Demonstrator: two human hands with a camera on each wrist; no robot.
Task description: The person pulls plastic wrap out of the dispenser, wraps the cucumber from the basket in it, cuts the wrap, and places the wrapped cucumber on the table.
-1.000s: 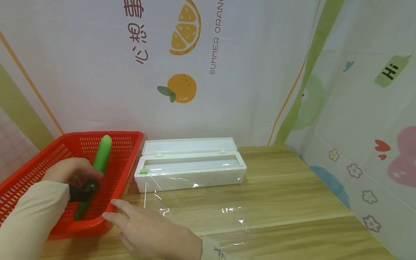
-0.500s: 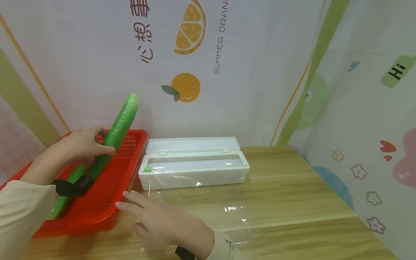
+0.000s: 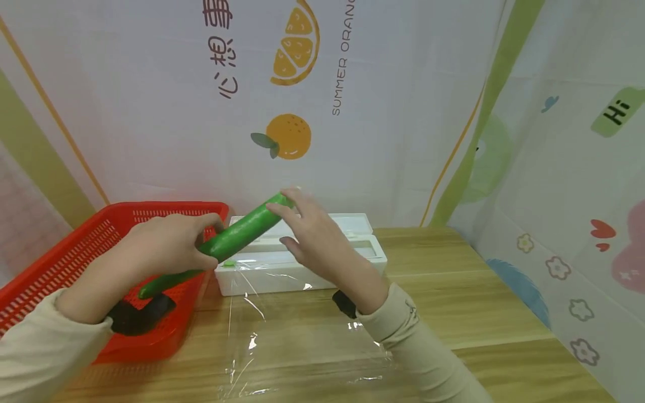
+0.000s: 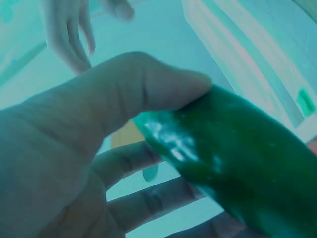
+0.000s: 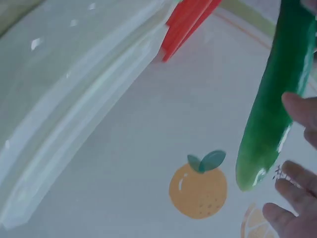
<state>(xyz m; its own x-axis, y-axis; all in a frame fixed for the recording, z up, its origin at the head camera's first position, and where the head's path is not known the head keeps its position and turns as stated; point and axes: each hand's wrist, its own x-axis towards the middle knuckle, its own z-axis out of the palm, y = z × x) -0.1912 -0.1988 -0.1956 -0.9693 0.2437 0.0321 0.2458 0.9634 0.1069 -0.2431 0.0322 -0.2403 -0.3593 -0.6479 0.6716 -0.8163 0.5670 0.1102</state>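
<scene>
My left hand (image 3: 168, 246) grips a long green cucumber (image 3: 247, 229) around its middle, thumb on one side and fingers on the other. The cucumber is tilted above the red basket (image 3: 171, 350) and the white box, its pale end up to the right. A thin dark green end shows below my left hand. At the pale end my right hand (image 3: 322, 240) is spread; in the right wrist view its fingers (image 5: 297, 183) are fairly straight beside the cucumber (image 5: 270, 114). Whether its thumb touches the skin I cannot tell.
A white cling film box (image 3: 297, 277) stands with its lid up against the wall. Clear film (image 3: 302, 347) stretches from it over the wooden table (image 3: 443, 313). A green slider (image 3: 229, 263) sits at the box's left end. Printed curtains (image 3: 393, 140) hang behind.
My left hand has lifted the cucumber from the basket and swung it right, tilting it flatter. My right hand has left the basket rim and risen to the pale end.
</scene>
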